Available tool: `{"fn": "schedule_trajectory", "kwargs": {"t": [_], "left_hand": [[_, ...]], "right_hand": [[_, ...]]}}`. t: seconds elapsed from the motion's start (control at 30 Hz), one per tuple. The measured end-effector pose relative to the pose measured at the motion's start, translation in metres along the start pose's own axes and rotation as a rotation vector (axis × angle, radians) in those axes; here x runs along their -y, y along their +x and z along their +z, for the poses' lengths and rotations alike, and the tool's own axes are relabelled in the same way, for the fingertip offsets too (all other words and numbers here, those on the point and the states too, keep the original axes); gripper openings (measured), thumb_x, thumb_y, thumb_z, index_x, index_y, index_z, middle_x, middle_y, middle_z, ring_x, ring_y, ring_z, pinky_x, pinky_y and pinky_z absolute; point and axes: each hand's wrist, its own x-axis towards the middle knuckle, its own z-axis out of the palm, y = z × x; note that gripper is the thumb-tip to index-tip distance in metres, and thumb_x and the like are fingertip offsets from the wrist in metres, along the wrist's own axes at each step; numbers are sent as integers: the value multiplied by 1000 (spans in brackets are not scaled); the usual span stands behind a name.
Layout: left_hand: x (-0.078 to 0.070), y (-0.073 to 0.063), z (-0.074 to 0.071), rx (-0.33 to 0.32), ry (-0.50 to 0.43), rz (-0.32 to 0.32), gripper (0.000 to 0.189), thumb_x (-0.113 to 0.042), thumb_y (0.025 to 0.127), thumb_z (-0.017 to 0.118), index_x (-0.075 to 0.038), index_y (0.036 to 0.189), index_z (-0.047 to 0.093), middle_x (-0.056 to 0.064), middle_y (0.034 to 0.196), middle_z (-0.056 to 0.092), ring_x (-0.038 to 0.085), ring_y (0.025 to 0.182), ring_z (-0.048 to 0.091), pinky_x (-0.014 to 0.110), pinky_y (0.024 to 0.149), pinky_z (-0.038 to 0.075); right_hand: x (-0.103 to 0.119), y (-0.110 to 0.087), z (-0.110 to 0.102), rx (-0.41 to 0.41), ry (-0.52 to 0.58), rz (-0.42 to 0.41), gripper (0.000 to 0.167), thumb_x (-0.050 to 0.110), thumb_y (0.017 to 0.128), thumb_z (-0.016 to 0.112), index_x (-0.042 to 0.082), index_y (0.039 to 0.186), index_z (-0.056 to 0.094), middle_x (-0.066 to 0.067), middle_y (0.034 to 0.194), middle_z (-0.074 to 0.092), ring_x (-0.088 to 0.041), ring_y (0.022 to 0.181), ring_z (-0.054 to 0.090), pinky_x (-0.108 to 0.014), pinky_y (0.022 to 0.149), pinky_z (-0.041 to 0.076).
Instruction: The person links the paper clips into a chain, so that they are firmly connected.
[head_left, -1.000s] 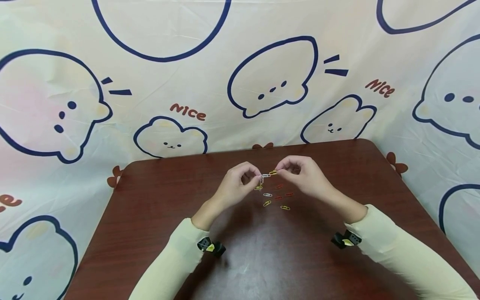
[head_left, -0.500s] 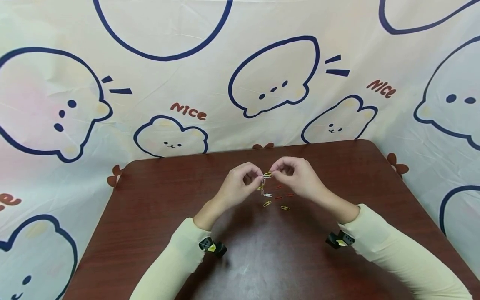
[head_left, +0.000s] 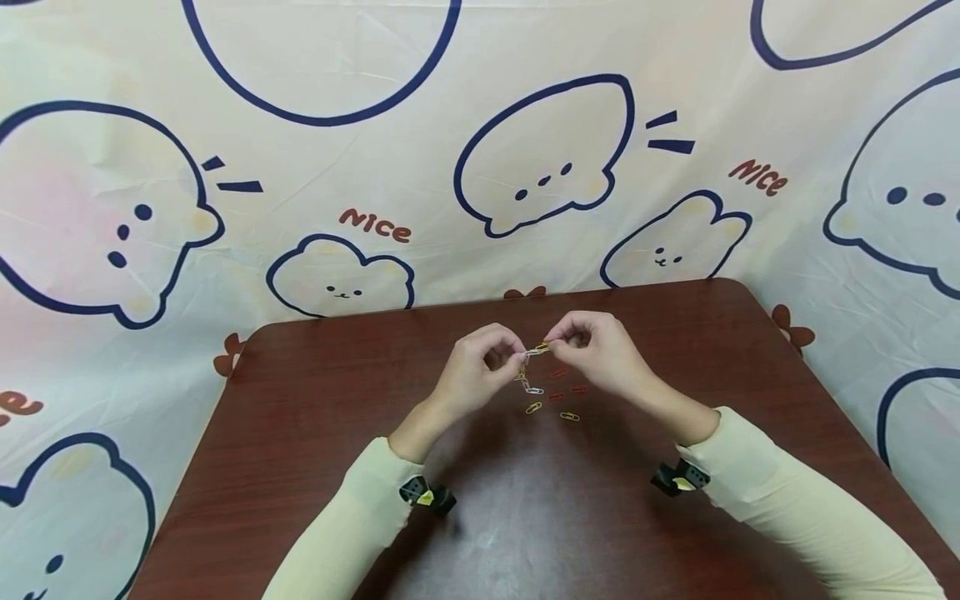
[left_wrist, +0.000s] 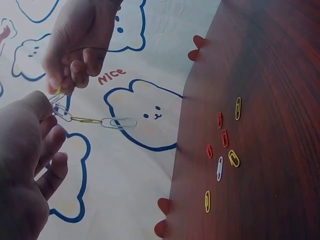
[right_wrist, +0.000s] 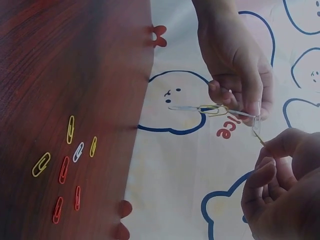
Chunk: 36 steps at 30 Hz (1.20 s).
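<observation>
In the head view my left hand [head_left: 483, 367] pinches a white paper clip [left_wrist: 56, 98] between thumb and fingertip. From that grip hangs a short chain of linked clips, among them a yellow paper clip [left_wrist: 86, 120] with a white paper clip [left_wrist: 120, 123] at the free end. Close by on the right, my right hand [head_left: 600, 350] pinches another yellow paper clip [right_wrist: 262, 142]. It meets the white clip between the two hands; whether they are hooked together is too small to tell.
On the brown table [head_left: 300, 467] beneath the hands lie loose clips: three red, three yellow and one white, such as a red paper clip [right_wrist: 64, 170] and a white paper clip [right_wrist: 78, 152]. A patterned cloth [head_left: 420, 167] hangs behind the table.
My right hand has come left toward the left hand with its yellow clip, then drawn slightly back right. The hanging chain has swung a little; the left hand is almost still.
</observation>
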Motion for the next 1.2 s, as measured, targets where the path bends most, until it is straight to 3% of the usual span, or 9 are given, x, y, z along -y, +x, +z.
{"fn": "schedule_trajectory", "kwargs": {"t": [0.23, 0.53, 0.73, 1.2], "left_hand": [[-1, -1, -2, -43, -27, -20, 8, 1, 90, 74, -6, 93, 70, 2, 86, 65, 13, 71, 58, 33, 63, 52], [-4, -1, -1, -55, -33, -55, 9, 9, 87, 72, 4, 92, 67, 13, 85, 64, 23, 70, 57, 36, 62, 51], [-2, -2, -3, -31, -43, -59, 7, 3, 89, 73, -2, 94, 69, 6, 88, 66, 17, 72, 58, 38, 64, 53], [3, -4, -2, 12, -9, -36, 5, -4, 92, 73, -6, 94, 70, 0, 88, 64, 11, 75, 58, 27, 67, 51]], "right_hand": [[-5, 1, -2, -2, -5, -2, 6, 9, 93, 74, 7, 99, 75, -7, 85, 70, -22, 71, 56, -25, 60, 46], [-7, 0, -2, 17, -36, 25, 7, 11, 96, 71, 7, 102, 74, -3, 85, 68, -23, 71, 53, -27, 59, 44], [-7, 0, -1, 12, -36, 15, 8, 11, 97, 70, 7, 103, 73, -4, 86, 67, -23, 73, 53, -28, 60, 44], [-3, 0, 1, 11, -4, -1, 8, 12, 97, 71, 6, 103, 73, -10, 91, 70, -23, 75, 56, -27, 63, 47]]}}
